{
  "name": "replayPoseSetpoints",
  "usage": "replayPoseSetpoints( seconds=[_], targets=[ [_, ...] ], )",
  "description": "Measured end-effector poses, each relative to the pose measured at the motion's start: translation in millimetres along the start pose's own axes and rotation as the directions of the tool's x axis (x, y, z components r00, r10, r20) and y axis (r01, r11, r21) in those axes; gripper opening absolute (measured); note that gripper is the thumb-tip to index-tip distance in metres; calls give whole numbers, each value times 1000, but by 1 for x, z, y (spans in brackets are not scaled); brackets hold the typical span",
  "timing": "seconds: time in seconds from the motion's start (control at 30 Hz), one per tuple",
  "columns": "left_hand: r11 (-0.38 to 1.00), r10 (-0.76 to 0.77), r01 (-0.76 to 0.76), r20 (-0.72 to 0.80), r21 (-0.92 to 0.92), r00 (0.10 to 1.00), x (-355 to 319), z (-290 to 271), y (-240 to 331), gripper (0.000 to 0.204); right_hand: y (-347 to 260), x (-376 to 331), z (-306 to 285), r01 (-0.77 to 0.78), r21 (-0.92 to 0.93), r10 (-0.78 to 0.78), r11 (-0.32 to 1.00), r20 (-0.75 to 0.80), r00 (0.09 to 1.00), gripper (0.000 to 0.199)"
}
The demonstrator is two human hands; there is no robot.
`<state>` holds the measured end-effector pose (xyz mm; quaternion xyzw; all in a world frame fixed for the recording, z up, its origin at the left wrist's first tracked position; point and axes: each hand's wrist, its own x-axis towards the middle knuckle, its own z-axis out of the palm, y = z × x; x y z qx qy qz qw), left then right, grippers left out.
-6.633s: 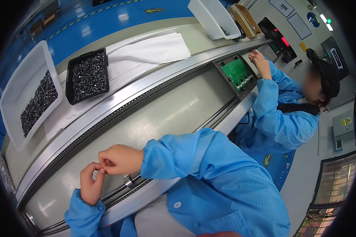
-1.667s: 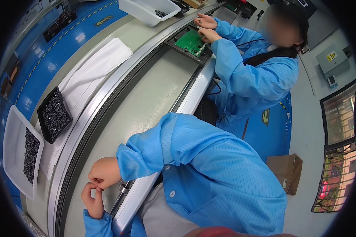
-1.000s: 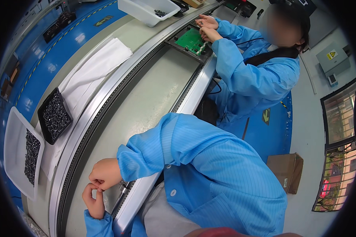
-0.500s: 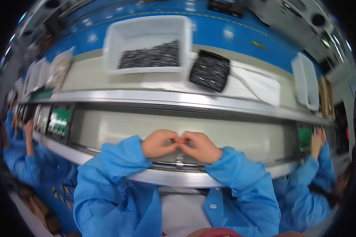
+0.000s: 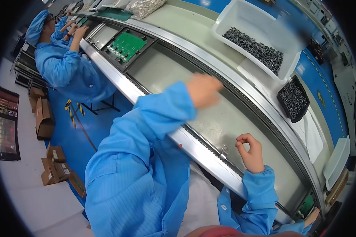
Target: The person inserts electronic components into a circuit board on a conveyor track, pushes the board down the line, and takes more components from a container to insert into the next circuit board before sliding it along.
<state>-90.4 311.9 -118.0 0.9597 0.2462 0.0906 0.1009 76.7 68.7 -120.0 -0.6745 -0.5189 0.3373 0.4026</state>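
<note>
My left hand [image 5: 203, 91] is over the conveyor channel [image 5: 166, 71], smeared by motion, so its fingers cannot be made out. Lower right, near the close metal rail [image 5: 203, 162], my right hand [image 5: 252, 154] has thumb and forefinger brought together in a pinch. Whatever lies between those fingertips, if anything, is too small to name. A small metal clamp [image 5: 224, 151] sits on that rail beside my right hand. Up the line to the left, a green circuit board [image 5: 126, 45] rests in a dark carrier frame [image 5: 120, 66].
Beyond the far rail stand a white bin [image 5: 241, 17] of small dark cylindrical parts [image 5: 255, 47] and a black tray [image 5: 281, 98] of similar parts. A co-worker [image 5: 67, 67] sits at left; another person's hand [image 5: 312, 216] is near a board [image 5: 306, 205] at lower right.
My hands were together at the channel's middle; they have parted, the left swinging up and leftward. The view has turned left, bringing the circuit board and co-worker at left closer to the middle.
</note>
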Motion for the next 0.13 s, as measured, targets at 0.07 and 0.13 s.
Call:
replayPoseSetpoints(
  seconds=[0.07, 0.13],
  targets=[
    [920, -246, 332, -353, 208, 903, -33, -24, -56, 44, 1, -3, -1, -2, 2, 2, 1000, 4, 1000, 11],
    [552, -600, 718, -397, 424, 695, -76, -38, -110, 72, -2, -4, 4, 1, -12, -1, 1000, 45, 999, 12]
  ],
)
